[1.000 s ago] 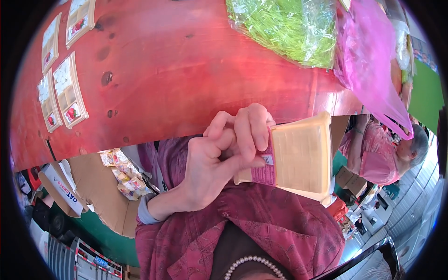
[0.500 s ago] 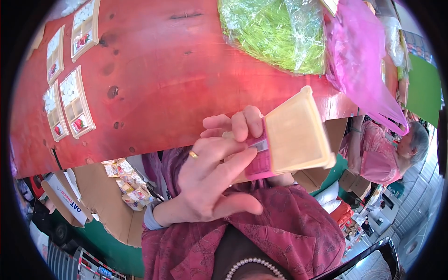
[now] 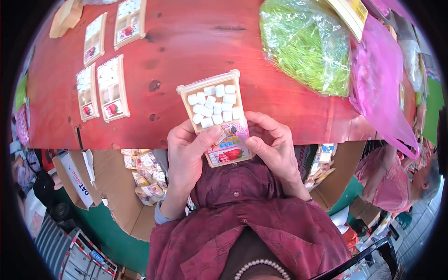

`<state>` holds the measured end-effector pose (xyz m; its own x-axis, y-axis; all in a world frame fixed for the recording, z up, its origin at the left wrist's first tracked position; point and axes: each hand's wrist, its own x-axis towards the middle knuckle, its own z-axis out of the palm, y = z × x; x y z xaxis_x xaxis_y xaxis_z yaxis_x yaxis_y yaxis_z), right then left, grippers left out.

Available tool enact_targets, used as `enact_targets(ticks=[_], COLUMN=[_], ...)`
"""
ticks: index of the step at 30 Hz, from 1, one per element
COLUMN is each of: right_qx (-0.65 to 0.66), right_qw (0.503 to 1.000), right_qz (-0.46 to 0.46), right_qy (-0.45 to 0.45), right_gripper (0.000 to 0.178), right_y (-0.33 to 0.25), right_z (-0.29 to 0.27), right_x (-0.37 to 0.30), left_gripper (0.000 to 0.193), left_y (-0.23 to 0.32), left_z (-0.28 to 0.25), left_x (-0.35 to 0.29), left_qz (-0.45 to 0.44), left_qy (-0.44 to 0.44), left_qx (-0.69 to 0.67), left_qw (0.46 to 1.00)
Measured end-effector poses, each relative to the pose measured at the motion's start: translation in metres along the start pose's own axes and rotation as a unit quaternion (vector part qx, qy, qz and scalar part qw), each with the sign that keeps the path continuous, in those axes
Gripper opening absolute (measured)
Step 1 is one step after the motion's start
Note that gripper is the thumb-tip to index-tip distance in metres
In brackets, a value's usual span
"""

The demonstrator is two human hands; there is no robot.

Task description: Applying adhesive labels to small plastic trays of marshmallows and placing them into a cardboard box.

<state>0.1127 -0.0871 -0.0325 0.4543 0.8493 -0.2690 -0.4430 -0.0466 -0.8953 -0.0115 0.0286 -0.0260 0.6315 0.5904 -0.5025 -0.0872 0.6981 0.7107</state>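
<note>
Marshmallow tray point(image 3: 208, 81) sits between the two hands, held up in front of the chest by the near edge of the red bench point(image 3: 200, 51). Its long axis runs away from the body, the far end leaning slightly left; the wide end, with its loose white marshmallows point(image 3: 217, 108), lies beyond the fingers, while the narrow, strawberry-printed end points back toward the person. The left hand point(image 3: 182, 156) reaches further across, pinching the tray's left side with its thumb over the pink printed sleeve point(image 3: 237, 135) and its other fingers mostly hidden. The right hand point(image 3: 276, 149) closes on the right edge, thumb and forefinger at the sleeve's margin; how firmly it grips, I cannot tell. Similar trays point(image 3: 123, 88) lie flat to the left, well apart from both hands.
</note>
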Motion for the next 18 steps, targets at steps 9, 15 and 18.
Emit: enact_targets(ticks=[9,15,18], right_qx=[-0.023,-0.126,-0.164], right_qw=[0.999,0.992,0.986], right_qz=[0.042,0.011,0.031], right_qy=[-0.005,0.012,-0.02], right_gripper=[0.044,0.018,0.013], right_y=[0.0,-0.002,-0.006], right_z=[0.012,0.032,0.043], right_x=[-0.003,-0.003,-0.007], left_gripper=[0.023,0.024,0.025], left_y=[-0.006,-0.005,0.001], left_z=[-0.024,-0.026,-0.036], left_x=[-0.01,-0.019,-0.032], left_qz=[0.0,0.05,0.081], left_qy=[-0.038,-0.003,0.013], left_qx=[-0.05,-0.03,-0.036], left_qw=[0.998,0.998,0.996])
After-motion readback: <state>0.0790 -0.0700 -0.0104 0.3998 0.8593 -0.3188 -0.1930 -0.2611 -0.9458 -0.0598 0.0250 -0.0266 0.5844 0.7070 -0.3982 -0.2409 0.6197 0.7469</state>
